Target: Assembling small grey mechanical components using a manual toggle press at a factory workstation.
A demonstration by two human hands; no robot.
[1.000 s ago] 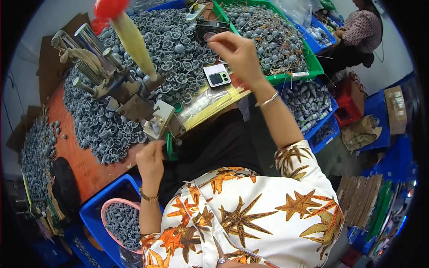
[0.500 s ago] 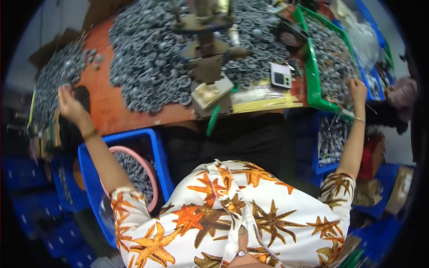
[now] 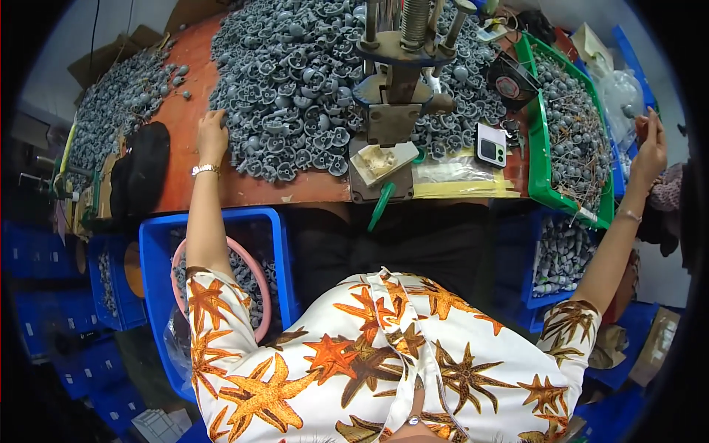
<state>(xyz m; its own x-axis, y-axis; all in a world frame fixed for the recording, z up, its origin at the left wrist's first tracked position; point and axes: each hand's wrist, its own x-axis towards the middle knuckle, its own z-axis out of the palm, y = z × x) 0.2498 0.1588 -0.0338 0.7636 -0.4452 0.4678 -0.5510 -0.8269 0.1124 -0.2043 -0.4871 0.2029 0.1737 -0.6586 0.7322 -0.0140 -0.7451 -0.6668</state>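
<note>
My left hand (image 3: 213,137) is at the left edge of a big heap of grey plastic half-shells (image 3: 295,81), on the red tabletop. Its fingers are curled and closed against the outermost shells; what they grip, if anything, is hidden. Off to the far right, my right hand (image 3: 648,153) is raised beyond the green tray (image 3: 545,159), fingers stretched upward and apart. A small grey ball (image 3: 630,111) shows just left of those fingertips, and I see no contact. Between the hands stands a metal press (image 3: 395,96), above a pale block (image 3: 384,162) with a hollow.
Grey balls with thin stems (image 3: 572,125) fill the green tray. Another grey heap (image 3: 118,111) lies far left. A phone (image 3: 491,145) and a small black fan (image 3: 511,80) sit right of the press. Below left is a blue bin (image 3: 284,258) holding a pink-rimmed basket (image 3: 260,284).
My left hand has moved from beside the far-left heap to the middle heap's edge. My right hand has left the green tray's edge, going right, its fingers now extended. The view has shifted.
</note>
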